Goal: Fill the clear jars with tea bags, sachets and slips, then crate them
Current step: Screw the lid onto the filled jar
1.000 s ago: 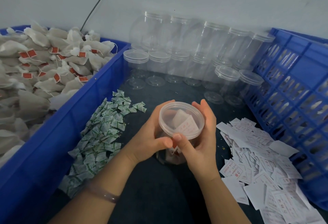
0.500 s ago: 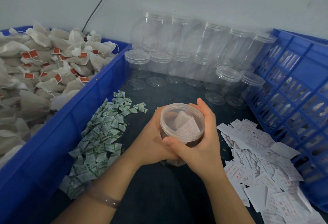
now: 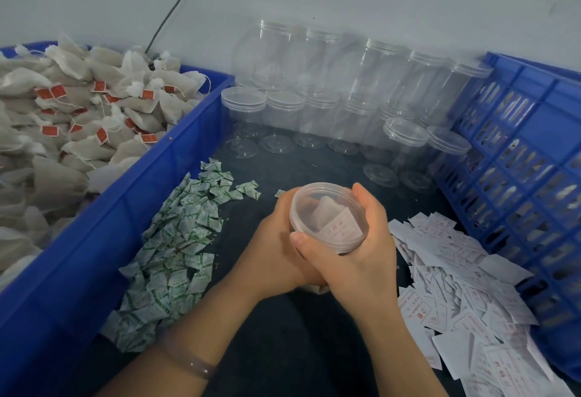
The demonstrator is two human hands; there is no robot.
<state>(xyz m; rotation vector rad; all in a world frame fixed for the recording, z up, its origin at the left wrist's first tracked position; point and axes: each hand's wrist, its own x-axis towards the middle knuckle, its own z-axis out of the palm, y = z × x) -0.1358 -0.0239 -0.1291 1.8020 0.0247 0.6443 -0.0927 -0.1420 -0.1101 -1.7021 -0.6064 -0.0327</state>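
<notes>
At the frame's centre, the left hand and right hand both wrap their fingers round a lidded jar holding a slip.

We see the jar as clear, glossy plastic; tea bags matt, fibrous mesh; sachets faintly shiny; slips matt paper; bin and crate smooth blue plastic; table dark, matt.

We see from one head-worn camera. It looks forward and down, close over the bench, toward its far edge.
</notes>
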